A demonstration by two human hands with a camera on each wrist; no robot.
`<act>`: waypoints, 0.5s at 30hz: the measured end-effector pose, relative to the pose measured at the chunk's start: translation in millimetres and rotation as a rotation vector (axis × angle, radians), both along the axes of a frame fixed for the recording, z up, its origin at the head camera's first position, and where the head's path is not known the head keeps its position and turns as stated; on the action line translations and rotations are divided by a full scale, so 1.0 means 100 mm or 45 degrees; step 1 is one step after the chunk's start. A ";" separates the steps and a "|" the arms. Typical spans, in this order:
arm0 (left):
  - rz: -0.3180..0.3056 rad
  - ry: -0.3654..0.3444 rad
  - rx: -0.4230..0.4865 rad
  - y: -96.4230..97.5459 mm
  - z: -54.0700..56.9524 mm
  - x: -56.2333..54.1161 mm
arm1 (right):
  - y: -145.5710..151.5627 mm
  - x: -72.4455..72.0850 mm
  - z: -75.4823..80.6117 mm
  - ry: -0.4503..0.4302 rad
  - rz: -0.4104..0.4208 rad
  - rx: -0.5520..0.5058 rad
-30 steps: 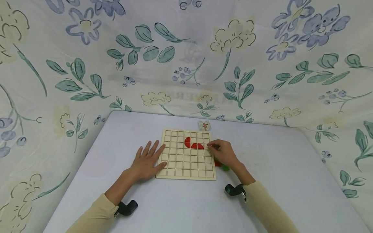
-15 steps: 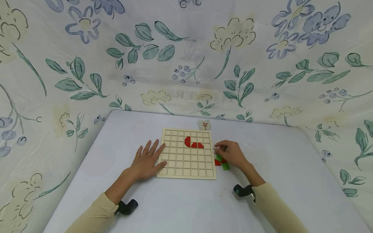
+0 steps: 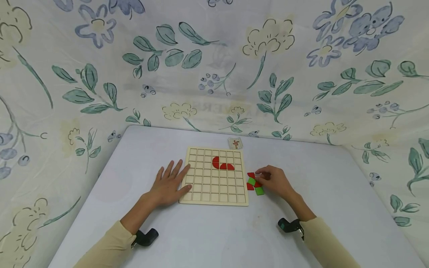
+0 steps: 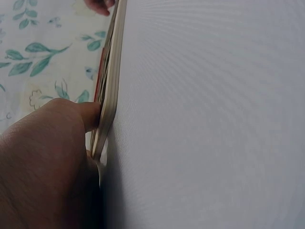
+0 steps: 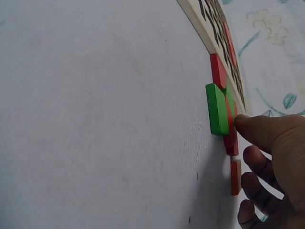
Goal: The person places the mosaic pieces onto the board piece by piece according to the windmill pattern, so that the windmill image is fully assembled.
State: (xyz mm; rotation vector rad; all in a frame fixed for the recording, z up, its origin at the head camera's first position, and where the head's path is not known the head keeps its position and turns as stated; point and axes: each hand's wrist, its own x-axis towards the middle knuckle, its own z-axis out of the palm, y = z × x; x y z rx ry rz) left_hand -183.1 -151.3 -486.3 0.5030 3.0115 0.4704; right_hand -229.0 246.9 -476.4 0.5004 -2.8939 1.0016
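Note:
A pale wooden grid board (image 3: pixel 214 186) lies flat on the table, with red rounded pieces (image 3: pixel 216 162) set in its upper cells. My left hand (image 3: pixel 166 187) rests with fingers spread over the board's left edge; in the left wrist view its thumb (image 4: pixel 88 116) lies on the rim. Right of the board is a small cluster of red and green pieces, among them a green square (image 3: pixel 259 191) and a red piece (image 3: pixel 250 187). My right hand (image 3: pixel 275 182) is over this cluster, fingers loosely bent. Its thumb (image 5: pixel 252 129) reaches a red piece; the index fingertip is hidden in the right wrist view.
A small card (image 3: pixel 235 143) printed with a grid and a red figure lies behind the board. The white table (image 3: pixel 214 234) meets a floral cloth backdrop (image 3: pixel 214 74) at its back edge. Dark wrist cameras (image 3: pixel 146 238) hang at both cuffs.
My right hand has moved from the board's right edge rightward and toward me, to the loose pieces, uncovering several of them. The left hand and the red pieces on the board have stayed put.

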 end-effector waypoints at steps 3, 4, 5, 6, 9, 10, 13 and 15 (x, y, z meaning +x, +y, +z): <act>0.002 -0.002 -0.004 0.00 0.01 0.00 | 0.00 -0.01 0.00 0.035 0.005 0.028; 0.002 -0.002 -0.004 0.00 0.01 0.00 | 0.00 -0.01 0.01 0.044 0.008 0.033; 0.003 -0.002 -0.005 -0.01 0.01 0.00 | -0.01 -0.01 0.01 0.056 0.019 0.041; 0.004 -0.003 -0.004 -0.01 0.01 0.00 | -0.03 -0.02 0.01 0.062 0.025 0.050; 0.002 0.000 0.002 -0.01 0.02 0.00 | -0.07 -0.05 -0.01 0.067 0.042 0.096; 0.000 0.000 0.009 -0.01 0.01 0.00 | -0.09 -0.05 -0.01 0.066 0.047 0.115; -0.006 -0.007 0.020 -0.01 0.01 0.01 | -0.14 -0.07 -0.02 0.071 0.044 0.163; -0.007 -0.005 0.031 0.00 0.00 0.00 | -0.16 -0.07 -0.01 0.073 0.042 0.159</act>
